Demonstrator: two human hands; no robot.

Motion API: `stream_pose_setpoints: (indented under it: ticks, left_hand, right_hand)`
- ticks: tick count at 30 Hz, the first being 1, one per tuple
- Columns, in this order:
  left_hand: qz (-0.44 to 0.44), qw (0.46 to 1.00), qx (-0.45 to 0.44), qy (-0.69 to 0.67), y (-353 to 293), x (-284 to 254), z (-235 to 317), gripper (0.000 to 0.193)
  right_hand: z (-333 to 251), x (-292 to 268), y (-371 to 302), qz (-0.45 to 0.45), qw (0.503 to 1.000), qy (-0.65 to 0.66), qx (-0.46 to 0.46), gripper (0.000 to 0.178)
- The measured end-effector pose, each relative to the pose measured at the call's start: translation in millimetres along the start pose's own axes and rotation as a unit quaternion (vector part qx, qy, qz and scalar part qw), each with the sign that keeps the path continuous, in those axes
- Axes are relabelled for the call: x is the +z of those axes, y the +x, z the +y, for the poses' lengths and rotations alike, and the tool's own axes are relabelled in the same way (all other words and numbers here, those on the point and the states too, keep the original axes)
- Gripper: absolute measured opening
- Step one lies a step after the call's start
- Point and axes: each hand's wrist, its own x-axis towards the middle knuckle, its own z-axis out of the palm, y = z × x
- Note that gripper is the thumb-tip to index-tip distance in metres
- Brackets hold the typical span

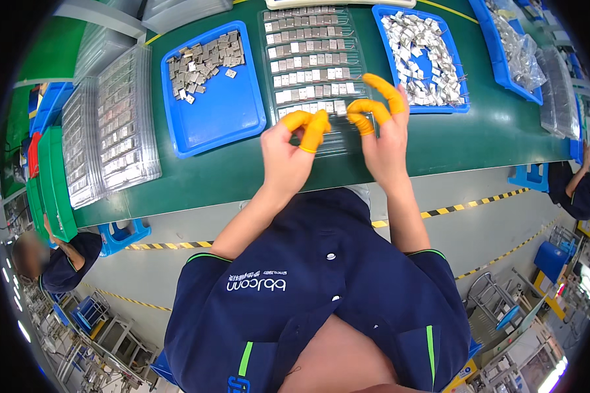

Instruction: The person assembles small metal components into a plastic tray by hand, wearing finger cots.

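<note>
My left hand [290, 149], in yellow finger cots, is closed, its thumb and index fingertips pressed together over the near part of the clear plastic tray [331, 145]. What lies between those fingertips, if anything, is too small to make out. Beside it my right hand [385, 134], also in yellow finger cots, pinches a small metal USB connector [339, 107] at the right end of the nearest filled row; one finger stays raised. Several rows of USB connectors [306, 62] fill the tray beyond my hands.
Left stands a blue tray [213, 131] of loose metal connectors; right, a blue tray [418, 109] of white-and-metal pieces. Stacked clear trays [128, 124] and a green bin [58, 190] lie far left. A blue tray with plastic bags [521, 65] is far right. Co-workers sit at both sides.
</note>
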Motion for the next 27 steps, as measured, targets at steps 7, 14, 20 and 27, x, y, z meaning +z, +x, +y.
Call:
stream_pose_setpoints:
  ticks: [7, 14, 20, 27]
  left_hand:
    - [0.134, 0.991, 0.021, 0.011, -1, -33, -2, 0.015]
    - [0.216, 0.973, 0.042, 0.067, 6, -67, -6, 0.016]
    - [0.221, 0.930, 0.025, 0.293, 30, -106, -10, 0.019]
    - [0.117, 0.874, -0.015, 0.472, 49, -114, 4, 0.022]
  right_hand:
    - [26, 0, -6, -0.081, 0.989, -0.125, 0.010, 0.009]
    - [24, -6, 3, -0.089, 0.991, -0.099, -0.006, 0.016]
    - [80, -30, 31, -0.020, 0.987, -0.123, 0.097, 0.029]
    - [105, -27, 44, -0.108, 0.964, -0.157, 0.187, 0.023]
